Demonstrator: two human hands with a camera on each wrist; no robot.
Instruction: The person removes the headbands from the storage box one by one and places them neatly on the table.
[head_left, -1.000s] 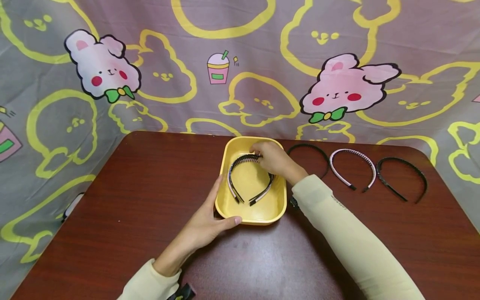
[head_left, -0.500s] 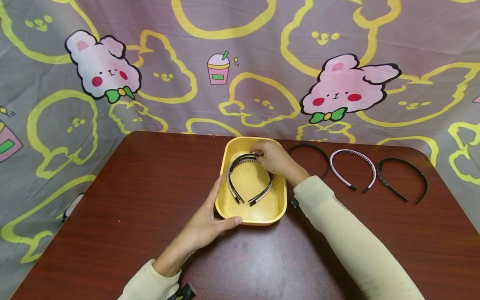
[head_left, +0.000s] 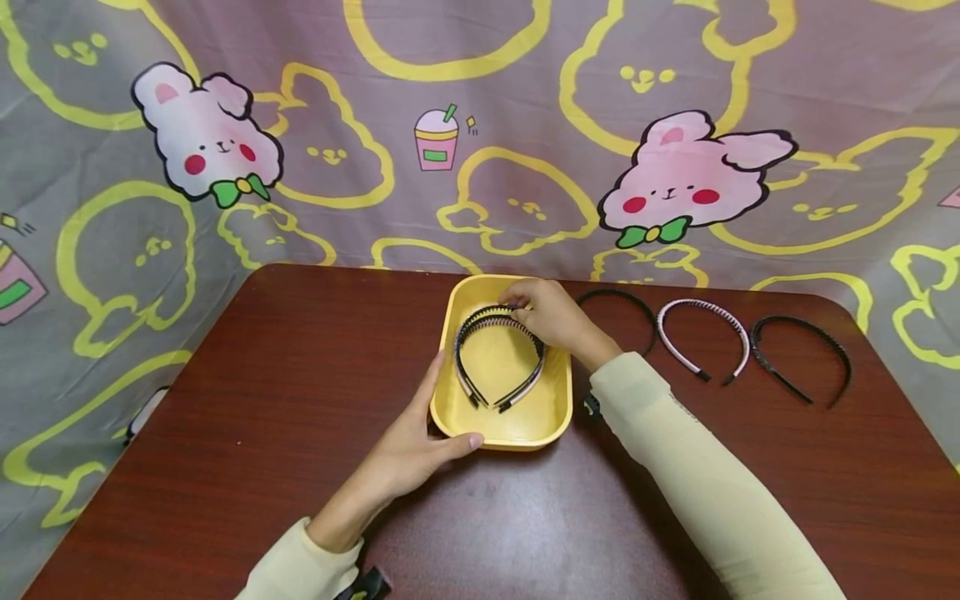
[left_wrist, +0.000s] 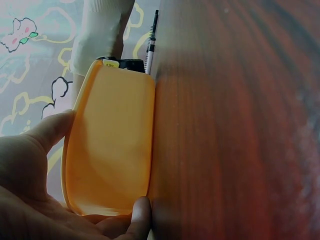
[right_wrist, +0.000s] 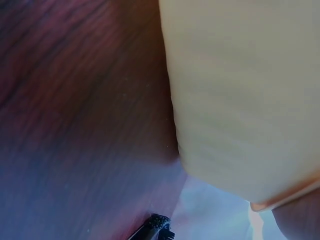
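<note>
A yellow plastic bin [head_left: 517, 427] stands on the table with several headbands [head_left: 497, 320] nested inside it, black and pale pink ones among them. My left hand [head_left: 405, 450] grips the bin at its near left corner, thumb over the front rim and fingers along the left wall. The left wrist view shows the same hand [left_wrist: 35, 170] spread around the bin's outer wall [left_wrist: 112, 135]. Inside the bin, my right hand [head_left: 551, 312] pinches a black headband near the top of its arc; the fingertips are partly hidden. The bin's wall [right_wrist: 240, 100] fills much of the right wrist view.
Right of the bin lie a thin black headband [head_left: 637, 304], a pale pink headband [head_left: 705, 305] and a dark headband [head_left: 806, 325] in a row on the brown table [head_left: 300, 350]. A patterned curtain [head_left: 517, 100] hangs behind the table.
The pinched black headband has shifted slightly away from the others at the top of the stack, with a wider gap showing. My left hand and the bin stay in place.
</note>
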